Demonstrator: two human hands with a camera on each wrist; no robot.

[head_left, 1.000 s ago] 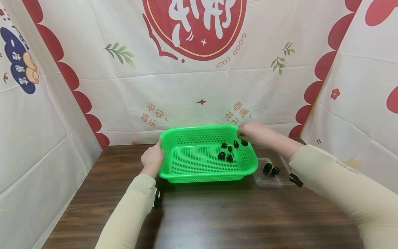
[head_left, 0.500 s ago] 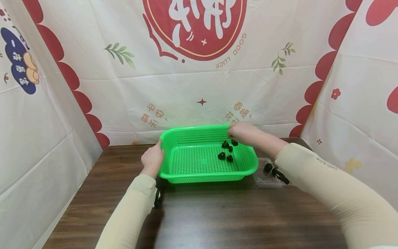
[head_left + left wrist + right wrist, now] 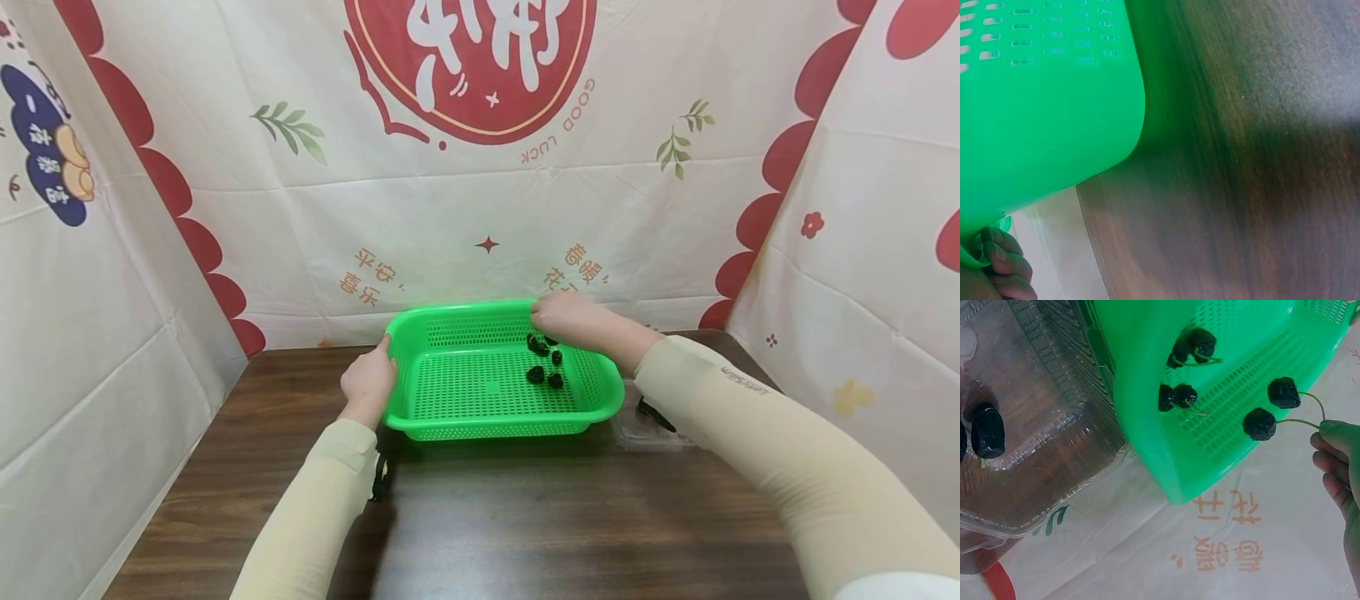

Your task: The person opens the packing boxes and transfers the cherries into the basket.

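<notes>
A green plastic basket [image 3: 491, 427] with slotted walls sits on the table, and my left hand [image 3: 369, 382] grips its left rim. In the left wrist view, curled fingers [image 3: 1007, 262] show at that rim. Over the basket's far right part, my right hand [image 3: 564, 319] pinches thin green stems between thumb and fingers. From these stems hang two dark, wrinkled cherries [image 3: 1259, 424], plainest in the right wrist view. Several more dark cherries [image 3: 535, 375] with stems lie inside the basket toward its right end.
A clear plastic box [image 3: 645, 440] stands right of the basket, partly hidden by my right sleeve. Dark cherries [image 3: 988, 431] lie in it. Printed cloth [image 3: 480, 200] hangs behind and beside the brown wooden table [image 3: 480, 517].
My right hand has moved left over the basket, carrying the cherries by their stems. The right sleeve now covers the cherries in the clear box. My left hand has stayed at the rim.
</notes>
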